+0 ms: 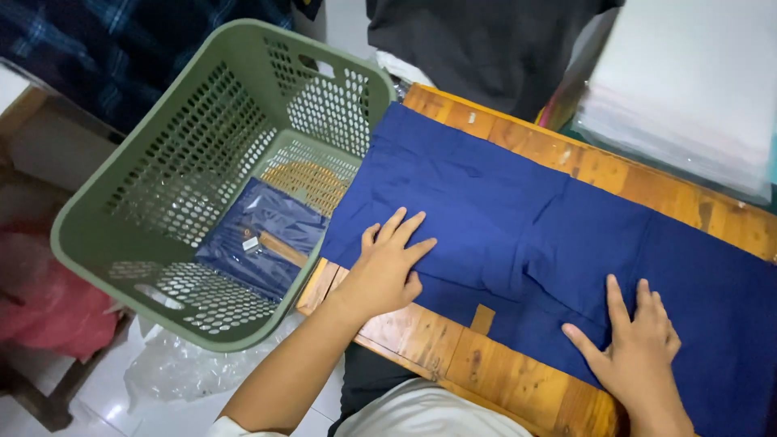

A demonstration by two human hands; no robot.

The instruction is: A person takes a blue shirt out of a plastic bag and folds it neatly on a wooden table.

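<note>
A dark blue cloth (518,218) lies spread flat across a wooden table (421,336). My left hand (387,263) rests palm down on the cloth's left part, fingers apart. My right hand (635,348) presses flat on the cloth near the table's front edge, fingers spread. Neither hand grips anything. A small tan tab (482,319) sticks out from under the cloth's front edge.
A green perforated plastic basket (146,194) stands left of the table with a bagged dark blue garment (263,239) inside. A stack of clear plastic bags (688,89) sits at the back right. Crumpled clear plastic (174,368) lies on the floor; a red bag (44,303) is far left.
</note>
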